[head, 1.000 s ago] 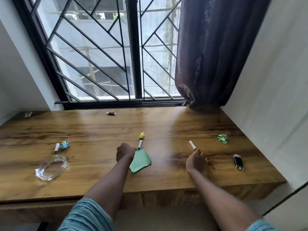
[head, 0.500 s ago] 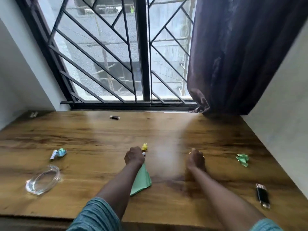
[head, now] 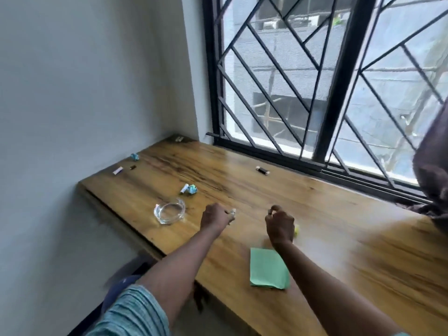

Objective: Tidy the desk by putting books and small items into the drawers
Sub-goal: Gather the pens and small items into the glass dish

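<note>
My left hand (head: 215,217) hovers over the wooden desk (head: 339,221) and grips a small white tube (head: 233,212) that sticks out of its curled fingers. My right hand (head: 280,225) is a little to the right, its fingertips pinching a small item (head: 270,211) that is mostly hidden. A yellow crumpled paper (head: 296,230) peeks out behind the right hand. A folded green paper (head: 269,269) lies flat beside my right forearm. A glass ashtray (head: 169,211) stands just left of my left hand.
A white tube and a blue crumpled paper (head: 189,189) lie beyond the ashtray. A dark stick (head: 262,170) rests near the window. More small bits (head: 124,168) lie by the left wall. A curtain (head: 434,170) hangs at the right. Something dark and blurred (head: 131,270) sits below the desk edge.
Both hands have lifted off the desk, each with a small item picked up. The view has swung to the left, bringing the left wall and desk end into sight.
</note>
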Demonstrator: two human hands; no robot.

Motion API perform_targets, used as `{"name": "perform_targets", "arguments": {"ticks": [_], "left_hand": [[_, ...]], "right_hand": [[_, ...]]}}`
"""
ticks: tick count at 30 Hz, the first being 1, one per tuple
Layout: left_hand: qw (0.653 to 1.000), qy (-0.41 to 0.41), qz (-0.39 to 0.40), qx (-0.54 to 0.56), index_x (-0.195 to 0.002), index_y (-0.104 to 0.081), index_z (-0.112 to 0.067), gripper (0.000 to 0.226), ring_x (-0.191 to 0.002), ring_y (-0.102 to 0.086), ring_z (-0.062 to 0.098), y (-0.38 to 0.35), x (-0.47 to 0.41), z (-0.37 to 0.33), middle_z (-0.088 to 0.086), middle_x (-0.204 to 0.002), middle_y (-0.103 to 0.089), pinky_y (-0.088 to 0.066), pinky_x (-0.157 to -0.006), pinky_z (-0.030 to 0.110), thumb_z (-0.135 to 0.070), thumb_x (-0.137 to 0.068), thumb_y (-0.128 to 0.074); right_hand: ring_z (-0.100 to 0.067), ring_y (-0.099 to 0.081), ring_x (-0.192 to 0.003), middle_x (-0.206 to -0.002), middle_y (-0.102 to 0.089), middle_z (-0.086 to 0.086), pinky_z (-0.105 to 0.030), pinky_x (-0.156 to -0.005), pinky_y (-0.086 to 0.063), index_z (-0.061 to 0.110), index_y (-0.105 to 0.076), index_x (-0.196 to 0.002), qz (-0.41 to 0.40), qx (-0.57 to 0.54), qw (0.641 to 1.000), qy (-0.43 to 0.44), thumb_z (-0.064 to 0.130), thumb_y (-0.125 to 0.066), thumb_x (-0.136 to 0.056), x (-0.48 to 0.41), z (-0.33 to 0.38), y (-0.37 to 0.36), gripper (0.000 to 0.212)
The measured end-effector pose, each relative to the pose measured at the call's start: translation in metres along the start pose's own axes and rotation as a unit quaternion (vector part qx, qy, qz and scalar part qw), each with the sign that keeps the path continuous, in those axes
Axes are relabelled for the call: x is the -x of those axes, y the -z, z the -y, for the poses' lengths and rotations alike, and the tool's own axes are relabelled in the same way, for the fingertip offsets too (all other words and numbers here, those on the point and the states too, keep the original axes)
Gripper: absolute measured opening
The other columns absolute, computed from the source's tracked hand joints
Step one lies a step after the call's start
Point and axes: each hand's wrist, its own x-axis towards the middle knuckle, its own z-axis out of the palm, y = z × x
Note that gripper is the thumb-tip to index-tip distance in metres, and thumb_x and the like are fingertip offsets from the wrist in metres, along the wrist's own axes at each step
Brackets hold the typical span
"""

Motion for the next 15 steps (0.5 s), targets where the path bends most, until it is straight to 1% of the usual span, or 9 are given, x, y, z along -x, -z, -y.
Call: {"name": "perform_targets", "arguments": {"ticks": [2,3,4,6,7,8,10,13,15], "left_hand": [[0.999,0.036,-0.033,0.017,-0.096,-0.076,-0.007,0.032,-0.096,-0.068,0.025,0.025,-0.003,0.022,0.011,-0.099,-0.074,-0.054,-0.080,0.029,-0.034,-0.079,-0.071],[0.997,0.054,-0.049,0.025,-0.098,-0.075,-0.006,0.034,-0.097,-0.067,0.026,0.036,-0.004,0.032,0.013,-0.101,-0.073,-0.053,-0.080,0.031,-0.034,-0.079,-0.070],[0.994,0.075,-0.068,0.032,-0.099,-0.074,-0.006,0.034,-0.099,-0.066,0.027,0.048,-0.005,0.043,0.014,-0.103,-0.072,-0.052,-0.080,0.032,-0.034,-0.080,-0.070],[0.986,0.119,-0.110,0.046,-0.103,-0.072,-0.007,0.033,-0.103,-0.065,0.028,0.068,-0.007,0.061,0.014,-0.108,-0.070,-0.051,-0.083,0.031,-0.031,-0.081,-0.070],[0.979,0.144,-0.131,0.055,-0.106,-0.071,-0.008,0.034,-0.105,-0.064,0.028,0.077,-0.009,0.069,0.014,-0.111,-0.069,-0.051,-0.084,0.031,-0.030,-0.080,-0.070],[0.973,0.170,-0.144,0.059,-0.109,-0.070,-0.009,0.037,-0.107,-0.064,0.029,0.083,-0.010,0.076,0.014,-0.114,-0.068,-0.051,-0.084,0.032,-0.030,-0.079,-0.071],[0.963,0.211,-0.155,0.057,-0.112,-0.068,-0.008,0.043,-0.106,-0.065,0.030,0.095,-0.015,0.089,0.014,-0.116,-0.067,-0.053,-0.084,0.033,-0.033,-0.077,-0.073],[0.961,0.234,-0.142,0.049,-0.112,-0.067,-0.006,0.048,-0.106,-0.066,0.030,0.106,-0.027,0.105,0.015,-0.116,-0.068,-0.054,-0.082,0.032,-0.035,-0.074,-0.076],[0.965,0.228,-0.126,0.040,-0.110,-0.068,-0.005,0.047,-0.103,-0.067,0.029,0.111,-0.041,0.115,0.014,-0.114,-0.068,-0.054,-0.080,0.032,-0.035,-0.074,-0.077]], "right_hand": [[-0.033,-0.066,-0.095,-0.102,-0.070,-0.020,-0.032,-0.078,-0.049,0.011,-0.064,-0.118,0.054,-0.028,0.998,0.031,0.012,-0.056,-0.089,0.003,0.020,-0.025,0.030],[-0.031,-0.067,-0.088,-0.098,-0.071,-0.019,-0.030,-0.076,-0.050,0.011,-0.064,-0.119,0.086,-0.037,0.995,0.042,0.012,-0.058,-0.088,0.005,0.029,-0.035,0.032],[-0.028,-0.068,-0.078,-0.092,-0.072,-0.017,-0.028,-0.072,-0.049,0.009,-0.065,-0.117,0.124,-0.045,0.990,0.054,0.010,-0.060,-0.086,0.008,0.040,-0.046,0.032],[-0.018,-0.063,-0.056,-0.078,-0.070,-0.014,-0.024,-0.063,-0.048,0.006,-0.067,-0.112,0.198,-0.054,0.976,0.067,0.005,-0.064,-0.082,0.016,0.060,-0.066,0.031],[-0.016,-0.061,-0.053,-0.076,-0.069,-0.013,-0.026,-0.063,-0.052,0.006,-0.067,-0.112,0.230,-0.058,0.969,0.071,0.003,-0.066,-0.080,0.019,0.070,-0.075,0.032],[-0.017,-0.063,-0.056,-0.078,-0.070,-0.014,-0.031,-0.066,-0.057,0.005,-0.066,-0.112,0.253,-0.063,0.963,0.073,0.002,-0.068,-0.080,0.023,0.079,-0.084,0.033],[-0.021,-0.068,-0.065,-0.087,-0.071,-0.016,-0.038,-0.072,-0.060,0.005,-0.066,-0.114,0.284,-0.067,0.953,0.080,0.002,-0.070,-0.080,0.027,0.098,-0.102,0.034],[-0.021,-0.070,-0.071,-0.091,-0.072,-0.015,-0.031,-0.067,-0.059,0.005,-0.065,-0.114,0.300,-0.065,0.947,0.093,0.005,-0.069,-0.082,0.027,0.122,-0.131,0.033],[-0.023,-0.071,-0.079,-0.093,-0.073,-0.014,-0.034,-0.074,-0.059,0.007,-0.067,-0.112,0.290,-0.055,0.950,0.099,0.009,-0.071,-0.080,0.026,0.138,-0.150,0.033]]}}
